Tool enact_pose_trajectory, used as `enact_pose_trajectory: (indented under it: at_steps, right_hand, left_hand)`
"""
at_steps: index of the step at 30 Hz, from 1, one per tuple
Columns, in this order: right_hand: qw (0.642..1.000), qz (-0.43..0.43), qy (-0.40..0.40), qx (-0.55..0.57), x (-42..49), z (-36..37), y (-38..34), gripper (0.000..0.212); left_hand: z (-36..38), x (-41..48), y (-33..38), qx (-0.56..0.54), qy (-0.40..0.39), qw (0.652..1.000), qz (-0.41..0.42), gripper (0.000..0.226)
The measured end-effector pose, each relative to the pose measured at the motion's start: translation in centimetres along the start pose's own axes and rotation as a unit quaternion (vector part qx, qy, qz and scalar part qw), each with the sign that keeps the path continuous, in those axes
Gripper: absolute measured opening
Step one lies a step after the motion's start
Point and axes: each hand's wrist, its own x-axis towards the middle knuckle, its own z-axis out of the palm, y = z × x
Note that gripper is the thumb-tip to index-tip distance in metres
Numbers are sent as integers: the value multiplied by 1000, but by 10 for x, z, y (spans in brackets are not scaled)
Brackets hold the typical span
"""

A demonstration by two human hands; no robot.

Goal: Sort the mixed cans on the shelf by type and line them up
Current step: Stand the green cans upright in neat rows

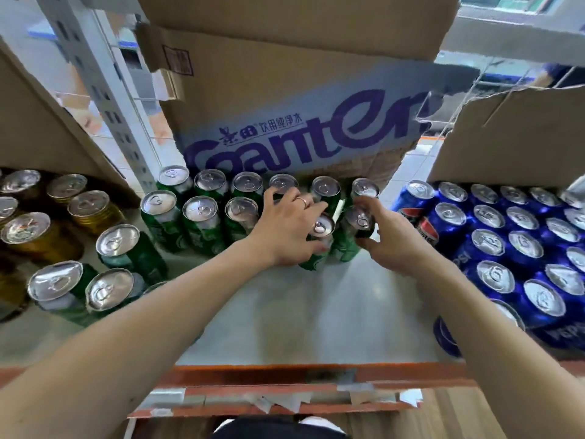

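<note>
Green cans stand in two rows at the back middle of the shelf, below a cardboard box. My left hand wraps around one green can at the right end of the front row. My right hand grips the neighbouring green can from the right side. Several more green cans stand loose at the front left. Gold cans are grouped at the far left. Blue Pepsi cans fill the right side in rows.
A large cardboard box printed "Ganten" hangs over the back of the shelf. Other cartons sit at the upper left and upper right. A grey slotted upright stands at the back left. The orange shelf edge runs along the front.
</note>
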Motion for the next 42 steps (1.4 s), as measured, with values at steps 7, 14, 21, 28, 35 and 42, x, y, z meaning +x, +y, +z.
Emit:
enact_pose_trajectory:
  at_steps: [7,14,21,28,35,42]
  right_hand:
    - [998,-39,-27,-42,-1,-13,-1,63]
    - [999,-4,37,-6,0,-2,9,63]
    - [995,-31,87,50,6,7,10,67]
    - [978,54,-10,203,9,-13,18,123]
    - [987,29,-53,146,24,0,20,110]
    - [999,38,-16,6,13,-1,-14,120]
  left_hand:
    - [23,8,23,-7,118,986,-119,65]
    - [12,12,21,31,58,990,-123,68]
    - [27,10,26,32,112,987,-114,65]
    - [19,11,24,11,70,989,-133,77]
    - [16,10,24,38,16,990,-136,86]
    - [2,-10,26,-18,39,985,-167,83]
